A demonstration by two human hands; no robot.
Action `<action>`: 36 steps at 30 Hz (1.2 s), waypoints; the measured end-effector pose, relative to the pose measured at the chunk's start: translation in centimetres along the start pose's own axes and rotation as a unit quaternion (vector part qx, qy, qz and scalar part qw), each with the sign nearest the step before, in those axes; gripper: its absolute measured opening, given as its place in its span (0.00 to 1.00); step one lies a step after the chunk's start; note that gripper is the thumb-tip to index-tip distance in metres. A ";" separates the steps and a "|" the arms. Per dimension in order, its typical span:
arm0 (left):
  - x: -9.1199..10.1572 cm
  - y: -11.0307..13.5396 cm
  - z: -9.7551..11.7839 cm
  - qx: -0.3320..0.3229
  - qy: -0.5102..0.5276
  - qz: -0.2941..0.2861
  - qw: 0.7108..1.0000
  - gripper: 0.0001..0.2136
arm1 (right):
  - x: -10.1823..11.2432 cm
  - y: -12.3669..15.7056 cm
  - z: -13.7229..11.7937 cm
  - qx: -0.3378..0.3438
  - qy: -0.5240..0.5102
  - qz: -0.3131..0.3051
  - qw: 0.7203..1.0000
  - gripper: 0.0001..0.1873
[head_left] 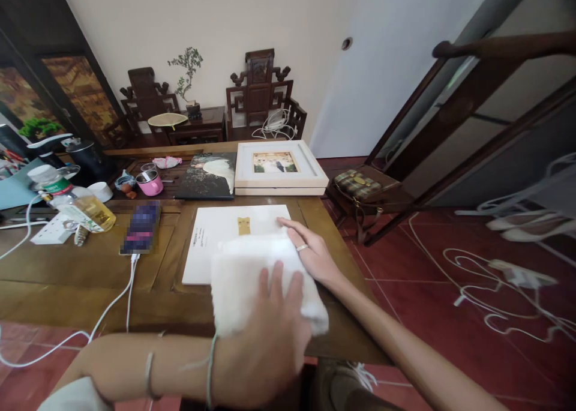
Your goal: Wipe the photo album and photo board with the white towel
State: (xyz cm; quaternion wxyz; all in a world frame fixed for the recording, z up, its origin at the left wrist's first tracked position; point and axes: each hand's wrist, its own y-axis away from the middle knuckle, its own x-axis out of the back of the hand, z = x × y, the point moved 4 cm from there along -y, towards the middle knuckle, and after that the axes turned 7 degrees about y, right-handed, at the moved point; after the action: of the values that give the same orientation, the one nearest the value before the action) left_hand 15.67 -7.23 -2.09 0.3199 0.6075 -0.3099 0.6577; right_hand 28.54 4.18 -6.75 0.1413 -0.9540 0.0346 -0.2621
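Note:
A folded white cloth [238, 285] covers the lower right part of a white panel [202, 267] lying on the wooden table. My left hand [270, 333], slightly blurred, presses on the cloth from above with its fingers apart, and the cloth bunches up by its palm. Its thumb is out of sight. My right hand [312, 252], wearing a ring, rests with straight fingers along the right edge of the panel, against the cloth's edge. Small dark print and a gold-coloured emblem [243, 225] show on the uncovered part of the panel.
Behind the panel lie a framed photo [276, 162] on a box and a dark photo print [209, 174]. To the left are a phone [140, 228] with a white cable, a bottle [85, 210], a pink cup [150, 183] and a power strip [51, 230]. A wooden chair [468, 87] stands right.

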 end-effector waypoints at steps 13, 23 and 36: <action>0.9 -4.1 -9.3 0.077 -0.041 -0.037 0.996 0.18 | -0.8 0.4 -0.4 0.123 0.170 -0.027 0.977 0.23; 1.7 2.0 -3.1 -0.035 -0.015 -0.086 0.996 0.14 | -1.0 0.3 0.0 0.109 0.153 -0.029 0.982 0.23; 1.5 -5.1 -12.3 0.053 -0.009 -0.055 0.997 0.19 | -1.1 0.4 -0.1 0.113 0.160 -0.031 0.980 0.23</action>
State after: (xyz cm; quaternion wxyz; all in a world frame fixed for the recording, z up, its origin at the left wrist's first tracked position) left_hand 12.24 5.71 -1.31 0.3203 0.6455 -0.2433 0.6493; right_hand 27.60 3.95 -7.33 0.2326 -0.8784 -0.0030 -0.4175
